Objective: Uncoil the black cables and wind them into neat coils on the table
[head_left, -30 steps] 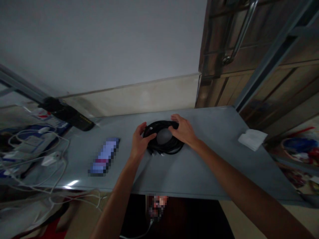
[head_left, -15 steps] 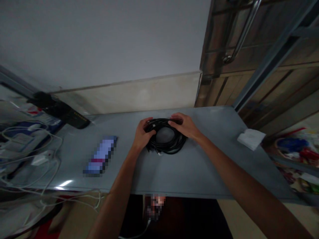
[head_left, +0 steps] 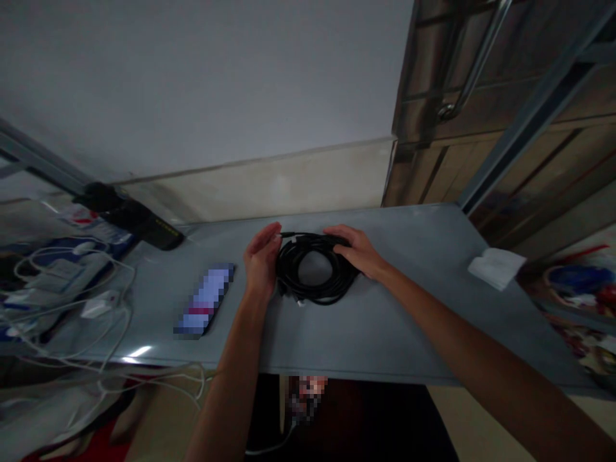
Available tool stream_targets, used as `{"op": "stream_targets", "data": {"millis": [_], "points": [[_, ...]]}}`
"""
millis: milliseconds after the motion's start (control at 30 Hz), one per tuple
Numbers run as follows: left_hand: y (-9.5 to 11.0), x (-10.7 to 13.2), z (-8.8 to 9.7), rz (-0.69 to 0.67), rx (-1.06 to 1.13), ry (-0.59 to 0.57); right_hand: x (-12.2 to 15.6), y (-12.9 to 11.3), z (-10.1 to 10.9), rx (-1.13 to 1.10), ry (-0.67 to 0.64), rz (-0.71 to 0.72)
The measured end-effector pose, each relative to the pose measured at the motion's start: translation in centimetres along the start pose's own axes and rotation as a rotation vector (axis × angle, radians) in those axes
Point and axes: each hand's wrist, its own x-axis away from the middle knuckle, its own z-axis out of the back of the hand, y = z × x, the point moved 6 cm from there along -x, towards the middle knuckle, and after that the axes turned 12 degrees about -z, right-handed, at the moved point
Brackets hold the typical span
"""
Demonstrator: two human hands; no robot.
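A black cable (head_left: pixel 331 294), wound into a round coil of several loops, lies on the grey tabletop (head_left: pixel 385 340). At the coil's left side, my left hand (head_left: pixel 262 260) has its thumb and fingertips drawn together where a cable end reaches them; the exact contact is hard to see. My right hand (head_left: pixel 359 251) grips the coil's right rim, thumb on top and fingers over the far side. Small pale bits show on the loops near the top and bottom left.
Left of the coil lies a phone (head_left: pixel 206 298) with a lit, blurred screen. A black bottle (head_left: pixel 149 221) lies by the wall. White cords and a charger (head_left: pixel 100 304) clutter the left end. A crumpled white tissue (head_left: pixel 496 267) lies at the right, near a metal post (head_left: pixel 524 131).
My left hand has come off the coil's top left loops and moved left to its outer side. My right hand stays on the right rim. The view has shifted slightly.
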Motion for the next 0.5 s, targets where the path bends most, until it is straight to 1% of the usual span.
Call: {"op": "stream_targets", "data": {"millis": [100, 200, 367, 500], "points": [[-0.1, -0.2, 0.0, -0.033, -0.024, -0.02, 0.1, -0.1, -0.1, 0.003, 0.006, -0.003], [-0.4, -0.3, -0.2, -0.048, -0.093, -0.05, 0.1, -0.2, -0.1, 0.015, 0.019, -0.003], [-0.8, -0.2, -1.1, -0.012, -0.148, -0.146, 0.1, -0.2, -0.2, 0.046, 0.023, 0.013], [-0.4, 0.1, -1.5, -0.045, -0.17, -0.176, 0.3, -0.2, -0.2, 0.081, 0.022, 0.034]]}}
